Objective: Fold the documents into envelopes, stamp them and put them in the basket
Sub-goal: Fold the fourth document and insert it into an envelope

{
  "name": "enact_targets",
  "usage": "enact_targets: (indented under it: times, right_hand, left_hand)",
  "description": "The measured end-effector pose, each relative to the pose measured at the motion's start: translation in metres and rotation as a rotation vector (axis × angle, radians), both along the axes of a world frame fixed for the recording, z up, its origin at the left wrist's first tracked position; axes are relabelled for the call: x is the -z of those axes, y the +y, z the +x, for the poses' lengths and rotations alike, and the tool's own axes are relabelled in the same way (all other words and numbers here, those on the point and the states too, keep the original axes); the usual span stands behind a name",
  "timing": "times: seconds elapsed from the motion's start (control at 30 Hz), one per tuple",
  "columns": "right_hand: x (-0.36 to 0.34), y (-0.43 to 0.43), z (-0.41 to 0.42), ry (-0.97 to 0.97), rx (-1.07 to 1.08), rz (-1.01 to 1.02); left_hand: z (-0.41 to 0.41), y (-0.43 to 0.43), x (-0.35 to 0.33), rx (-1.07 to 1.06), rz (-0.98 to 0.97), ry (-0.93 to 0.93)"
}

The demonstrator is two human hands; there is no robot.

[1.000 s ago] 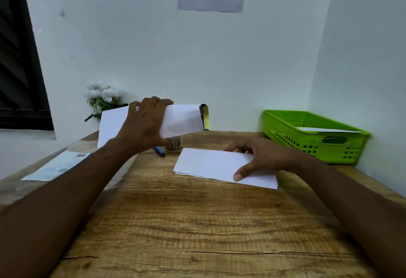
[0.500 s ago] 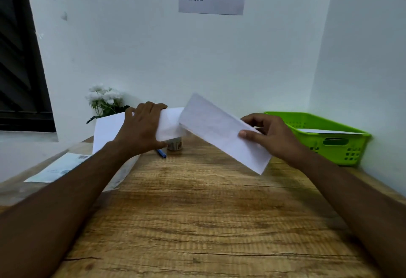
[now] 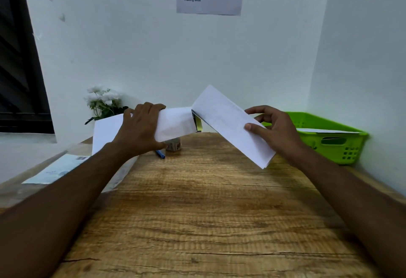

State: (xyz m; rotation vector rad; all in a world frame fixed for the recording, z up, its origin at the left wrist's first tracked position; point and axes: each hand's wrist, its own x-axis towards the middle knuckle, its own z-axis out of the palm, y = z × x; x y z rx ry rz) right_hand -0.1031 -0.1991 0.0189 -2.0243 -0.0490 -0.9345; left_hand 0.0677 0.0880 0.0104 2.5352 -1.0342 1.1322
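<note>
Mid-frame, your left hand grips the envelope and your right hand pinches the folded document at its mouth — not yet inserted. Sealing and stamping likely remain; the basket, right, holds one white sheet.

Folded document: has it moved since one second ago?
Yes. The folded document, flat on the table then, is now lifted off it by the right hand, tilted toward the envelope.
</note>
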Motion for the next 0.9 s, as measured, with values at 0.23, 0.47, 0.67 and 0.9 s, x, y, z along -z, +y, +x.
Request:
enact_targets:
  times: [0.23, 0.47, 0.67, 0.9]
  right_hand:
    - [-0.002, -0.004, -0.002, -0.014, 0.023, -0.063]
    - [-0.004, -0.007, -0.003, 0.044, -0.004, -0.099]
    - [-0.005, -0.020, -0.004, 0.144, -0.007, -0.163]
    - [-0.006, -0.024, -0.011, 0.219, -0.060, -0.202]
  left_hand:
    - [0.004, 0.002, 0.000, -0.015, -0.046, 0.002]
    - [0.004, 0.000, 0.000, 0.005, -0.020, -0.022]
    - [0.001, -0.002, 0.000, 0.046, 0.062, -0.093]
    - [-0.007, -0.013, 0.003, 0.160, 0.178, -0.150]
